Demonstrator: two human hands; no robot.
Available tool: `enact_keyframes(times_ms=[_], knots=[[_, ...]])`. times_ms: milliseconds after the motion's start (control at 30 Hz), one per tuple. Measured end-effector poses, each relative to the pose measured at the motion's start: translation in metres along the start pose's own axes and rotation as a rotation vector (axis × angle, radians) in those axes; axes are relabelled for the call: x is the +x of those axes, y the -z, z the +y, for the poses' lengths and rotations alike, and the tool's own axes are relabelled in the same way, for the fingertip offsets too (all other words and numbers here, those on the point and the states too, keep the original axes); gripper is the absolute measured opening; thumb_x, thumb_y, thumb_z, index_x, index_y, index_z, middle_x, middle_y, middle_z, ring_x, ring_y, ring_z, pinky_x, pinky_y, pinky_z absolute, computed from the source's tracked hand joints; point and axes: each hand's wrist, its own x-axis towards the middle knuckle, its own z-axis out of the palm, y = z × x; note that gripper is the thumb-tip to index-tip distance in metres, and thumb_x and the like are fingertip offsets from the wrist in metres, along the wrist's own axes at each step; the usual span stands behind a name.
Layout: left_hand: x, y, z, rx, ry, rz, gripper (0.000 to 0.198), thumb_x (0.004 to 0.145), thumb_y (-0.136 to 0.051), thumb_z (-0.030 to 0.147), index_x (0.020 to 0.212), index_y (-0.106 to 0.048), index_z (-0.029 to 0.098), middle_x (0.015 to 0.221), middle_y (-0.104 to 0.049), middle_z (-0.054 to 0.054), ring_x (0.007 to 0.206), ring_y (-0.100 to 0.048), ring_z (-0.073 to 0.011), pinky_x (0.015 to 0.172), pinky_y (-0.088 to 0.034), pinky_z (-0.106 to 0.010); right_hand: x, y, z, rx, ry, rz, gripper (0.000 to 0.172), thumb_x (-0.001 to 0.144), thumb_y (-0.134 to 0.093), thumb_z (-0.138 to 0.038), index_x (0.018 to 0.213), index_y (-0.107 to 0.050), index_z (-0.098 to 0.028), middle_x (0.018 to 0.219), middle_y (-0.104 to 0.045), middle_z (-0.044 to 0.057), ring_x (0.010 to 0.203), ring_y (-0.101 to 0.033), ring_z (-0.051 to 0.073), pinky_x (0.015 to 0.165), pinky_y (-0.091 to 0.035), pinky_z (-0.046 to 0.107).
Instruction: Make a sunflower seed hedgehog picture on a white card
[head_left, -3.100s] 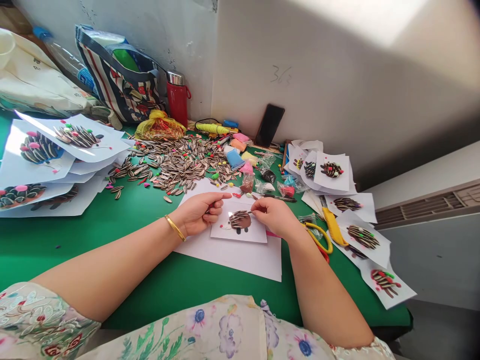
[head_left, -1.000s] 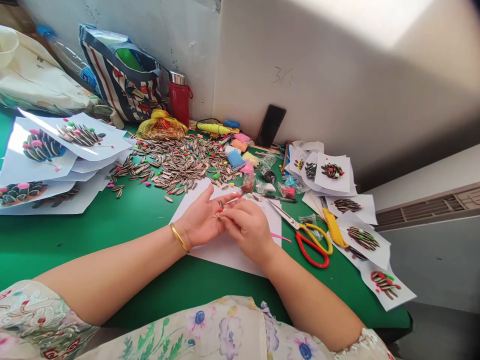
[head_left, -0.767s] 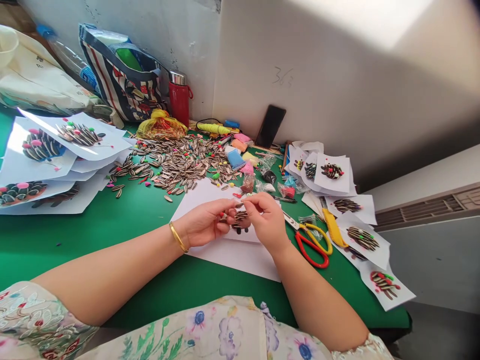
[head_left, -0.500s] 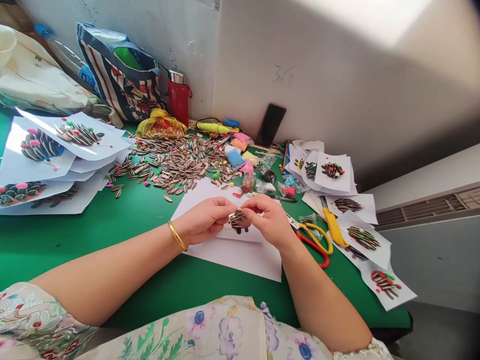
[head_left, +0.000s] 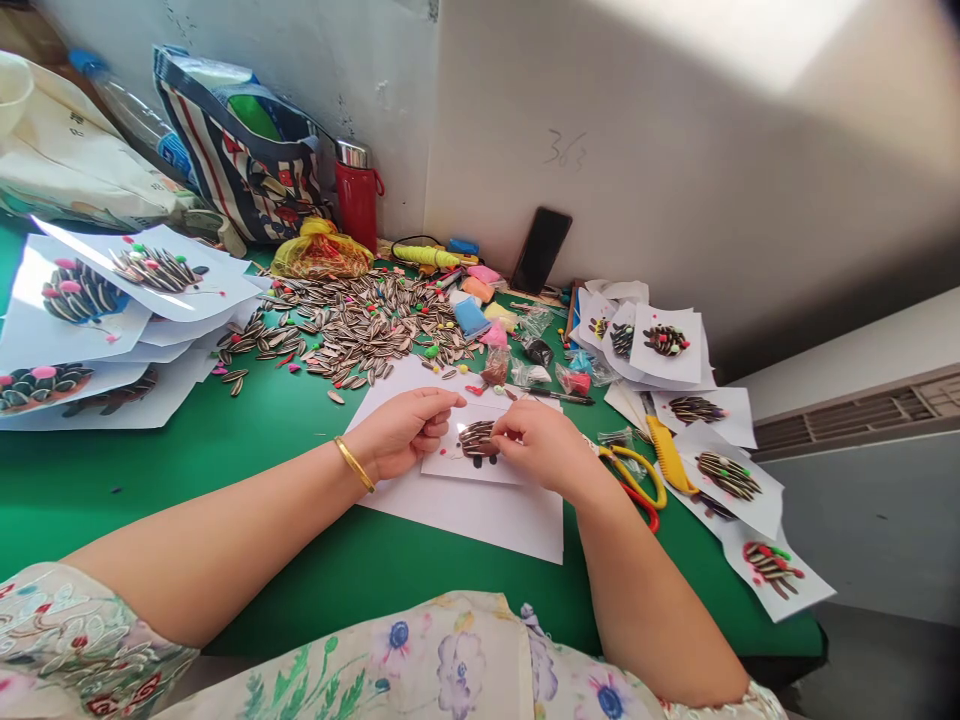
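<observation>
A small white card [head_left: 442,460] lies on larger white sheets [head_left: 517,528] in front of me. On it is a hedgehog figure [head_left: 478,438] with striped sunflower seeds as spines, dark feet and a small red dot at its left. My right hand [head_left: 546,446] is closed in a pinch at the figure's right edge; what its fingertips hold is hidden. My left hand [head_left: 405,432] hovers at the card's upper left, apart from the figure. Its fingers are curled and its thumb and forefinger are close together; anything between them is too small to tell.
Loose sunflower seeds [head_left: 360,325] are heaped behind the sheets, near colored clay packets [head_left: 471,318]. Scissors [head_left: 637,475] and a yellow-handled tool [head_left: 669,455] lie right. Finished seed cards [head_left: 731,475] line the right edge; more cards [head_left: 135,325] are stacked left. A phone [head_left: 541,250] leans on the wall.
My hands have moved apart. The left has drawn back slightly up and left from the figure, uncovering the card's left part. The right has turned and its fingertips now sit at the figure's right edge.
</observation>
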Motion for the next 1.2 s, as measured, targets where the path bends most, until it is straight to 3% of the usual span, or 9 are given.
enact_keyframes(times_ms=[167, 433, 733, 867, 967, 1067, 1200], knots=[[-0.001, -0.001, 0.000, -0.014, 0.008, 0.006, 0.014, 0.078, -0.072, 0.024, 0.085, -0.066, 0.012, 0.058, -0.030, 0.008, 0.044, -0.025, -0.0029, 0.037, -0.013, -0.014, 0.002, -0.008, -0.004, -0.129, 0.071, 0.020, 0.016, 0.083, -0.062, -0.013, 0.073, -0.073, -0.019, 0.072, -0.065, 0.003, 0.075, -0.057, 0.017, 0.067, -0.037, 0.029], [-0.001, -0.002, 0.001, -0.027, 0.003, 0.006, 0.012, 0.079, -0.071, 0.022, 0.085, -0.066, 0.012, 0.058, -0.032, 0.007, 0.043, -0.028, -0.0027, 0.037, -0.015, -0.013, 0.004, -0.014, -0.007, -0.293, 0.175, 0.050, 0.021, 0.084, -0.059, -0.013, 0.069, -0.072, -0.019, 0.069, -0.062, 0.004, 0.067, -0.052, 0.017, 0.063, -0.031, 0.032], [0.001, -0.001, 0.001, -0.110, 0.048, 0.027, 0.010, 0.085, -0.065, 0.020, 0.087, -0.066, 0.010, 0.060, -0.037, 0.006, 0.041, -0.030, -0.0018, 0.033, -0.020, -0.011, 0.004, -0.015, -0.011, -0.349, 0.179, 0.035, 0.021, 0.084, -0.060, -0.011, 0.067, -0.070, -0.019, 0.068, -0.061, 0.004, 0.066, -0.050, 0.017, 0.061, -0.029, 0.032], [0.002, 0.000, 0.005, -0.227, 0.097, 0.046, 0.017, 0.093, -0.055, 0.023, 0.091, -0.065, 0.008, 0.065, -0.044, 0.002, 0.044, -0.040, -0.0032, 0.033, -0.029, -0.011, 0.004, -0.016, -0.008, -0.341, 0.162, 0.025, 0.021, 0.086, -0.060, -0.013, 0.069, -0.071, -0.019, 0.071, -0.063, 0.005, 0.067, -0.052, 0.017, 0.061, -0.031, 0.033], [0.001, 0.000, 0.008, -0.325, 0.120, 0.056, 0.027, 0.098, -0.049, 0.030, 0.094, -0.064, 0.008, 0.070, -0.053, -0.003, 0.054, -0.054, -0.0077, 0.042, -0.046, -0.014, 0.002, -0.014, -0.005, -0.283, 0.149, 0.051, 0.019, 0.087, -0.063, -0.017, 0.071, -0.072, -0.019, 0.072, -0.064, 0.005, 0.071, -0.055, 0.019, 0.064, -0.035, 0.033], [-0.001, -0.002, 0.010, -0.431, 0.110, 0.039, 0.035, 0.100, -0.043, 0.037, 0.099, -0.063, 0.009, 0.082, -0.063, -0.011, 0.073, -0.067, -0.0160, 0.065, -0.061, -0.026, -0.001, -0.009, -0.006, -0.180, 0.131, 0.166, 0.018, 0.090, -0.062, -0.020, 0.076, -0.073, -0.020, 0.074, -0.065, 0.005, 0.076, -0.057, 0.020, 0.069, -0.040, 0.033], [-0.004, -0.006, 0.009, -0.516, 0.106, -0.062, 0.050, 0.100, -0.036, 0.050, 0.108, -0.061, 0.007, 0.101, -0.067, -0.021, 0.095, -0.069, -0.0260, 0.082, -0.061, -0.039, -0.003, -0.007, -0.016, -0.035, 0.176, 0.350, 0.021, 0.096, -0.055, -0.026, 0.088, -0.074, -0.021, 0.081, -0.066, 0.007, 0.081, -0.058, 0.021, 0.075, -0.045, 0.035]])
